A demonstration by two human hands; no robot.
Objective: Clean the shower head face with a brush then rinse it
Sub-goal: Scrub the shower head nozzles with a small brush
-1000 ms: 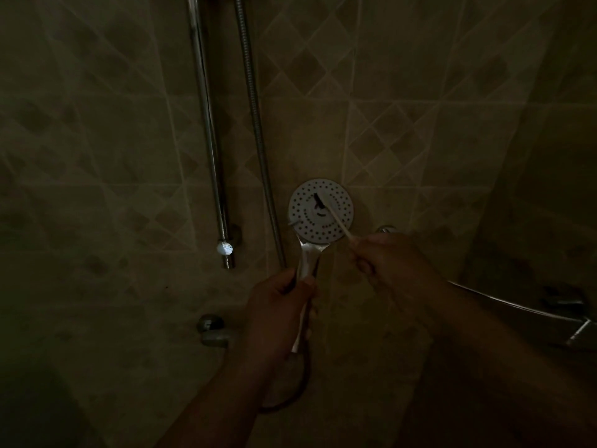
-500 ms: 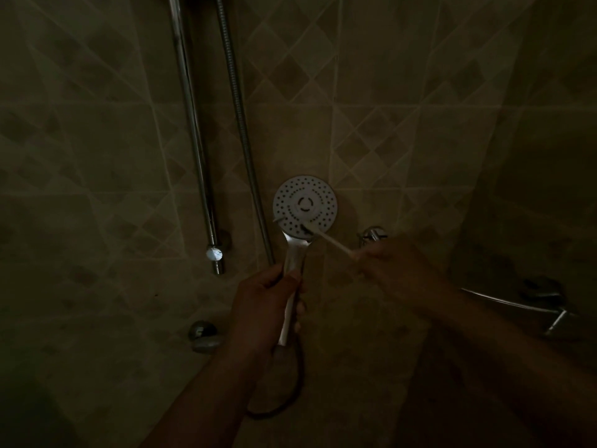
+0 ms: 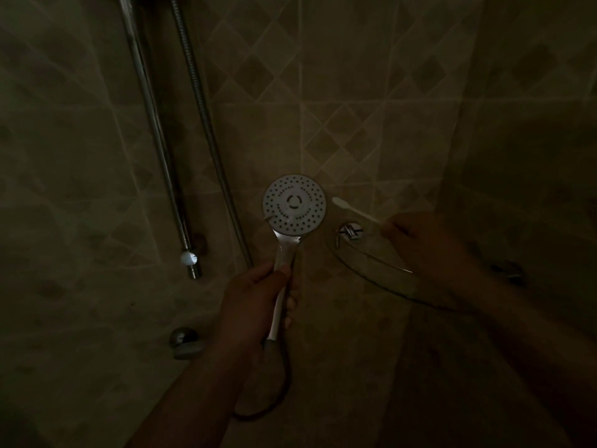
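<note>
The round white shower head (image 3: 293, 204) faces me, its dotted face fully uncovered, in a dim shower stall. My left hand (image 3: 258, 302) is shut on its chrome handle, holding it upright. A thin white brush (image 3: 355, 209) points up and left, its tip just right of the shower head and apart from the face. My right hand (image 3: 423, 244) is shut on the brush's lower end.
A chrome slide rail (image 3: 155, 137) and the metal hose (image 3: 206, 124) run down the tiled wall at left. A chrome fitting (image 3: 349, 231) and a glass corner shelf (image 3: 374, 263) sit behind my right hand. A tap knob (image 3: 184, 339) is at lower left.
The brush was on the shower head's face. My right hand has pulled it off to the right, clear of the face. The shower head stays held upright.
</note>
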